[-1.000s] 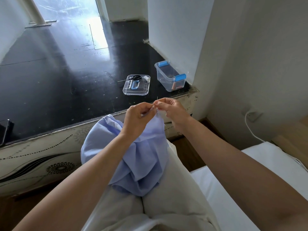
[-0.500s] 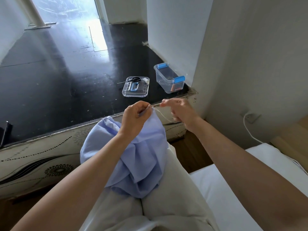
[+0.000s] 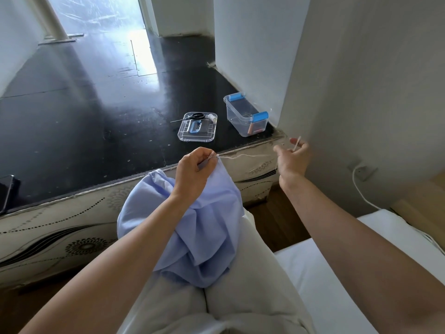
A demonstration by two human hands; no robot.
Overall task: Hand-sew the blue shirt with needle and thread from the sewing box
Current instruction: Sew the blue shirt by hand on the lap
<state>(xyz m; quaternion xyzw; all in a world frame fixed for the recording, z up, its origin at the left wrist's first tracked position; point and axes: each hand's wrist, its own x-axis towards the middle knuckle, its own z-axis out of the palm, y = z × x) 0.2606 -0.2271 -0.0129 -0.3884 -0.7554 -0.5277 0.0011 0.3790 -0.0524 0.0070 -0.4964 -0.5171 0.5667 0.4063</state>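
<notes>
Mid-stitch, drawing the thread [image 3: 245, 155] out sideways: left grip [image 3: 192, 169] pinching the lifted edge of the blue shirt [image 3: 202, 237] bunched on the lap, right grip [image 3: 292, 156] well apart and nipping the thread's far end, with the needle too fine to make out. Probably calls next for taking up the slack gently, without puckering the cloth, then bringing the point back beside the left fingertips. Beyond the knees, a glossy black tabletop [image 3: 96, 131] carrying the open sewing box [image 3: 245, 116] against a white wall, its clear lid [image 3: 197, 131] with scissors [image 3: 196, 116] just beside; white bed [image 3: 337, 273] at right.

No legible text or labels anywhere.
</notes>
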